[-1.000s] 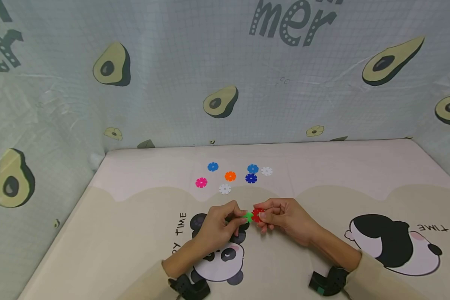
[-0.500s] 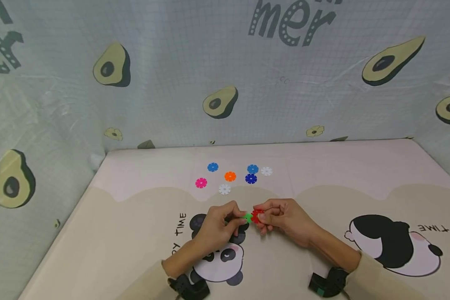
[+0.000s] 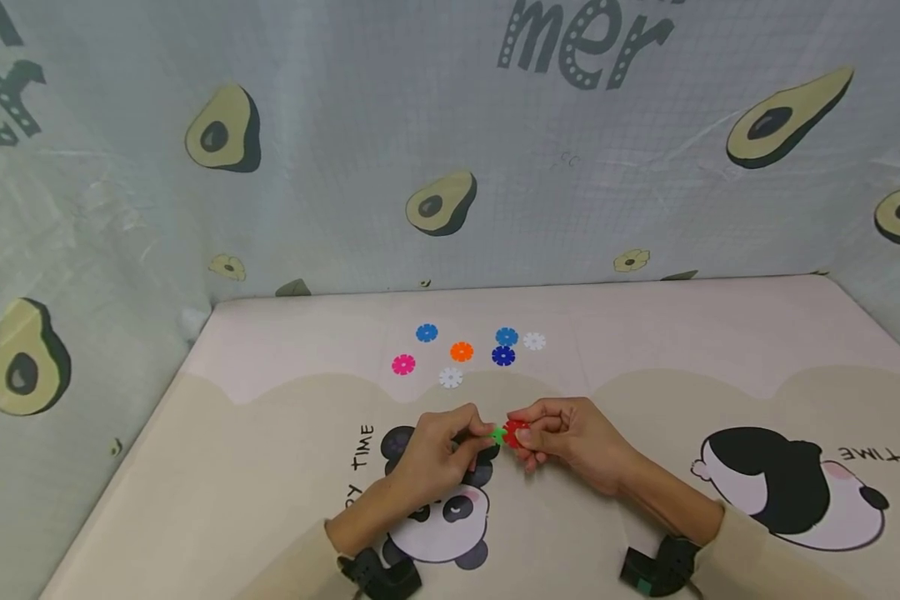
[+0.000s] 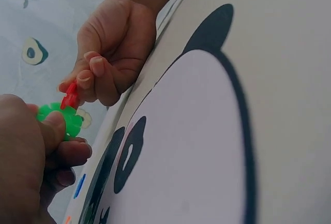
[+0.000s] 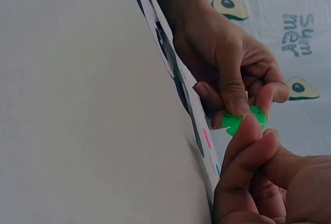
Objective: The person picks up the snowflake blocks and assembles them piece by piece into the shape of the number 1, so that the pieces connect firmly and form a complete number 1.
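Between thumb and fingertips, my left hand pinches a green notched disc, shaped like a snowflake building piece. My right hand pinches a red notched disc of the same kind. The two discs meet edge to edge above the table, turned at an angle to each other in the left wrist view. Whether their slots are fully interlocked I cannot tell. From the right wrist, the green disc shows behind my fingertips, while the red one is hidden by them.
Beyond the hands, several loose discs lie on the printed tablecloth: pink, orange, dark blue, two lighter blue and two white. A lighter blue disc touches the dark blue one. An avocado-print curtain hangs behind the table.
Both hands stay almost in place, keeping hold of the green and red discs. The head view shifts very slightly; the loose discs lie as before.
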Demonstrator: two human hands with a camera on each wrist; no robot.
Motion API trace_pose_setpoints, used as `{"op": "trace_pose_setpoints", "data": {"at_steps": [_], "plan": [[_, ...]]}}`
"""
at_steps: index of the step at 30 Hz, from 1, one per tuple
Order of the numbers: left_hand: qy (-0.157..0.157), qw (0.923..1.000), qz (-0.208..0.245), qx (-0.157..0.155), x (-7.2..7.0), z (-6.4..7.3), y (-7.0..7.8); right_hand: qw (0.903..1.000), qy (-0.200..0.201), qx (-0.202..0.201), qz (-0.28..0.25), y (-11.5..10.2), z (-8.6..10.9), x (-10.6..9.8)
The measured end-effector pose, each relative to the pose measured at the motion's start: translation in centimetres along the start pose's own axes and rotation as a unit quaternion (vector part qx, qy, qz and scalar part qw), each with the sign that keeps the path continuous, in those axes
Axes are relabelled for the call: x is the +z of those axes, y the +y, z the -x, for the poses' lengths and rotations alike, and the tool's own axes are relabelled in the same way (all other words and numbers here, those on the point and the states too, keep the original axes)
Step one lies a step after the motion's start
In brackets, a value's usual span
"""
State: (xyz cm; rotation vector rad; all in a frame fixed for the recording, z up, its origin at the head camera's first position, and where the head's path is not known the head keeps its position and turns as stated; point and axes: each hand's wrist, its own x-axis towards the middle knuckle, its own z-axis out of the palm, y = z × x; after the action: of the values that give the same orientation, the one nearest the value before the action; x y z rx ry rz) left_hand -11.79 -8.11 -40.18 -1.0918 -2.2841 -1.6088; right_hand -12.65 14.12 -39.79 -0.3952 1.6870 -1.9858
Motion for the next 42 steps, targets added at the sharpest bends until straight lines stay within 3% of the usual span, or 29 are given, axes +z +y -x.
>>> {"op": "trace_pose_setpoints", "data": {"at_steps": [6,18,22,30,38,42], "plan": [[-0.010,0.9994,-0.012,0.031,0.0,0.0,-0.1,0.9997,0.004,-0.006,0.021,0.0,0.1,0.1],[-0.007,0.9998,0.018,-0.003,0.2,0.2,-0.2,0.9999,0.000,0.003,0.016,0.1,0.1,0.1],[-0.009,0.9999,-0.004,0.003,0.0,0.2,-0.1,0.9998,-0.002,0.012,0.019,-0.1,0.0,-0.1],[0.010,0.9990,-0.029,0.032,0.1,0.2,-0.4,0.9968,-0.013,0.020,0.076,-1.1,-0.1,-0.7],[0.022,0.9996,-0.018,-0.007,0.1,0.2,-0.5,0.9975,0.013,0.035,0.060,-1.6,0.0,-0.8],[0.032,0.9991,-0.026,-0.006,0.1,0.3,-0.6,0.9972,0.041,0.046,0.044,-1.6,0.0,-0.4]]}}
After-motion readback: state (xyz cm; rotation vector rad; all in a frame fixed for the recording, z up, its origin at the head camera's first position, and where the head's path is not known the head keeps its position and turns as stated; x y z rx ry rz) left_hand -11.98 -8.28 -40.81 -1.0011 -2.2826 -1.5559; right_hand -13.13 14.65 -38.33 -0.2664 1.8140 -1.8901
